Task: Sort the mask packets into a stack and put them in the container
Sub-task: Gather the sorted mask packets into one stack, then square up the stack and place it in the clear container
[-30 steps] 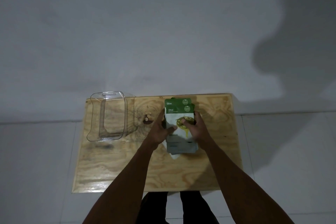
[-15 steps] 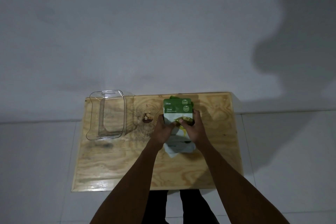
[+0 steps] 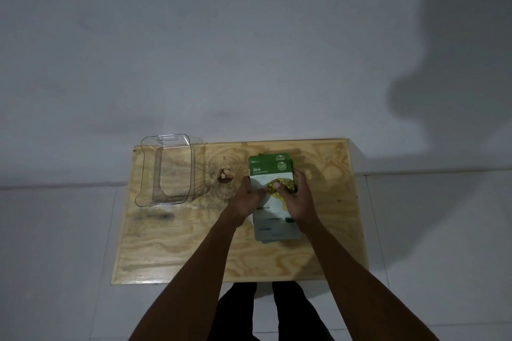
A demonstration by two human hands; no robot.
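Note:
A stack of green-and-white "Olive" mask packets (image 3: 273,174) lies on the wooden table (image 3: 177,243), right of centre. My left hand (image 3: 248,196) grips the stack's left edge with the thumb on top. My right hand (image 3: 297,196) grips the right edge, its thumb pressing on the olive picture. The packets are nearly aligned, with one green top edge peeking out behind the top packet. The clear plastic container (image 3: 166,169) stands empty at the table's back left, well apart from both hands.
A dark knot (image 3: 225,176) marks the wood between the container and the packets. The table stands against a white wall, with white floor tiles (image 3: 55,257) around it. My legs (image 3: 271,313) are at the table's near edge.
The loose packets have been squared up: the corner that stuck out at the stack's lower left is now tucked in. Both hands have closed in on the stack's sides.

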